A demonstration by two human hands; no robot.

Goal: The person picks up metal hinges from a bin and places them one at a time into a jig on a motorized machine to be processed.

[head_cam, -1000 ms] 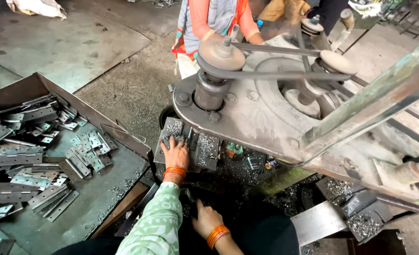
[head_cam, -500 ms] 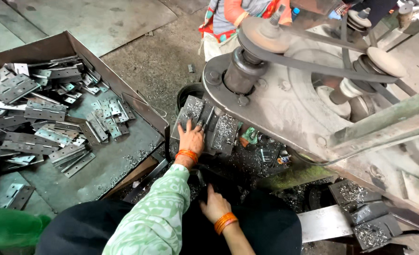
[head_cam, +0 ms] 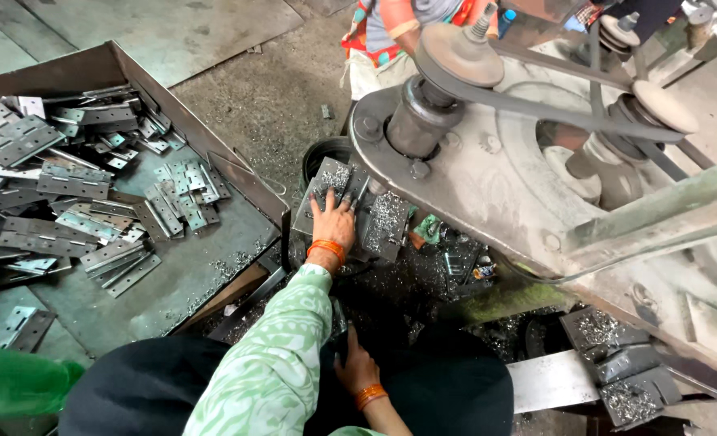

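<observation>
Here the left hand [head_cam: 334, 220], an orange band at its wrist and a pale green patterned sleeve behind it, lies palm down with fingers spread flat on a grey metal plate [head_cam: 326, 190] dusted with bright shavings; it presses rather than grips, closed on nothing. Just beside that hand, on its right, a second grey plate heaped with silvery swarf [head_cam: 385, 224] leans against the base of the big grey belt-driven press [head_cam: 488, 173]. A small green and orange packet [head_cam: 425, 230] sits just past that plate, under the machine's edge; its print is too small to tell.

Nearer the body, the right hand [head_cam: 357, 370], also with an orange band, rests low in the dark gap between the knees, fingers curled, though whether it is closed on anything cannot be told in the shadow.

To the left of the upper hand, a shallow rusty sheet-metal tray [head_cam: 189, 266] holds a loose pile of grey steel hinges [head_cam: 68, 186]. Beyond the machine stands another person in an orange garment [head_cam: 391, 24].
</observation>
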